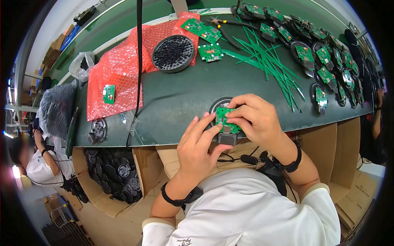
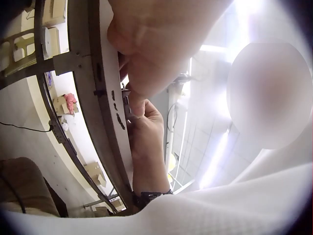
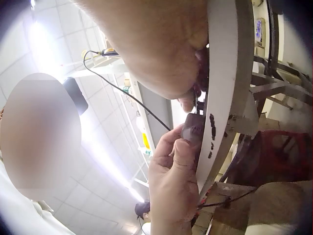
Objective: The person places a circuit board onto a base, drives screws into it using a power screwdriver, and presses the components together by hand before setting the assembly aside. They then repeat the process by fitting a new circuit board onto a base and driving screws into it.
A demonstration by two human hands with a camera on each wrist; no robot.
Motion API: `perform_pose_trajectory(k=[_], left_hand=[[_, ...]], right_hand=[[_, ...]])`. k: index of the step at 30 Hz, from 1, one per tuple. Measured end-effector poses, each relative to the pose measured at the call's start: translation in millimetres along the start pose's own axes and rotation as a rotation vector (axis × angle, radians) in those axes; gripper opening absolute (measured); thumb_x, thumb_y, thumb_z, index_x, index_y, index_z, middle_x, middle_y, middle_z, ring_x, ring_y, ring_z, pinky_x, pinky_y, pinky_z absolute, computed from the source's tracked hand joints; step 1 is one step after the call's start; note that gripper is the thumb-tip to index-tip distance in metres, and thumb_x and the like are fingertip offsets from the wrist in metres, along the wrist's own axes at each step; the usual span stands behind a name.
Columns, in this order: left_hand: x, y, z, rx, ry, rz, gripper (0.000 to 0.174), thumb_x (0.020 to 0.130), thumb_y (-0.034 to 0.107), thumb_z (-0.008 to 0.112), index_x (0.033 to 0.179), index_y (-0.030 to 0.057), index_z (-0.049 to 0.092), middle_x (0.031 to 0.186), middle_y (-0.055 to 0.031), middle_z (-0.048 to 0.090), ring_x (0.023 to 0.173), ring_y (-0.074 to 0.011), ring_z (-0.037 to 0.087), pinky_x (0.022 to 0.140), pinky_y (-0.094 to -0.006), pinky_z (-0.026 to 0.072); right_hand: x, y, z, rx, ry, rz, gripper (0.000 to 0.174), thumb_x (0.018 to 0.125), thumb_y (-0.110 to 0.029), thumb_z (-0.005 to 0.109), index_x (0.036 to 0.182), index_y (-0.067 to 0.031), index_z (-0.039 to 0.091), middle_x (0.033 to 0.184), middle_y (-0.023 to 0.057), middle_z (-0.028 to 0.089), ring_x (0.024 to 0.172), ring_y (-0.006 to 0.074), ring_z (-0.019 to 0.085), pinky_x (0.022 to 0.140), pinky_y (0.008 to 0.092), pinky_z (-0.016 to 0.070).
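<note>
At the table's near edge, a green circuit board (image 1: 223,116) lies over a black round plastic housing (image 1: 218,102) with a blocky end (image 1: 227,140). My left hand (image 1: 196,141) holds the housing, its thumb at the block and its fingers along the board's left side. In the right wrist view, the left hand (image 3: 173,171) grips the dark block (image 3: 193,128) between thumb and fingers. My right hand (image 1: 255,119) pinches the board's right side with thumb and fingertips. The board's right part is hidden under those fingers.
Loose circuit boards (image 1: 210,52), a dish of black small parts (image 1: 173,53), pliers (image 1: 219,28) and green strips (image 1: 266,57) lie farther back. Several housings with boards (image 1: 320,98) crowd the right. Red bubble wrap (image 1: 115,82) lies left; a carton of black parts (image 1: 102,192) stands below.
</note>
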State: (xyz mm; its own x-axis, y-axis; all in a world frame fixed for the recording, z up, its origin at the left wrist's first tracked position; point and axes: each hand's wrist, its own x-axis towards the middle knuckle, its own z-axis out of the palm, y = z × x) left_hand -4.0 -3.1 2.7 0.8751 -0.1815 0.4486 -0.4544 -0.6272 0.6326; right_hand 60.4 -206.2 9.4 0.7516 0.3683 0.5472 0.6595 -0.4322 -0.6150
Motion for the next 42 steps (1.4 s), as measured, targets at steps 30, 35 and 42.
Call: perform_pose_trajectory(k=[30,35,42], left_hand=[[4.8,-7.6,4.4,0.13,0.06,0.15,0.042,0.073,0.018,0.089,0.11,0.0041,0.073,0.123,-0.0159,0.069,0.11,-0.0381,0.069,0.093,-0.0488,0.0576],[25.3,4.6,-3.0,-0.16,0.192,0.065,0.029,0.079,0.011,0.086,0.103,0.0026,0.071,0.11,-0.0151,0.068,0.105,-0.0365,0.071,0.083,-0.0438,0.0596],[25.1,24.3,-7.6,-0.218,0.176,0.014,0.035,0.077,0.007,0.087,0.109,0.0014,0.073,0.099,-0.0135,0.072,0.087,-0.0284,0.072,0.075,-0.0355,0.0578]], right_hand=[[-0.4,-1.5,-23.9,0.007,-0.207,-0.047,0.032,0.079,-0.01,0.083,0.111,-0.0077,0.077,0.117,0.0088,0.073,0.104,0.0319,0.069,0.085,0.0412,0.0572],[-5.8,-11.5,-27.2,0.121,-0.18,-0.038,0.042,0.08,-0.004,0.081,0.121,-0.0062,0.075,0.134,0.0135,0.07,0.118,0.0346,0.069,0.094,0.0411,0.0567],[-12.5,-21.7,-19.9,0.233,-0.098,0.111,0.04,0.081,0.007,0.074,0.12,-0.0029,0.074,0.122,0.0148,0.076,0.108,0.032,0.075,0.09,0.0376,0.0611]])
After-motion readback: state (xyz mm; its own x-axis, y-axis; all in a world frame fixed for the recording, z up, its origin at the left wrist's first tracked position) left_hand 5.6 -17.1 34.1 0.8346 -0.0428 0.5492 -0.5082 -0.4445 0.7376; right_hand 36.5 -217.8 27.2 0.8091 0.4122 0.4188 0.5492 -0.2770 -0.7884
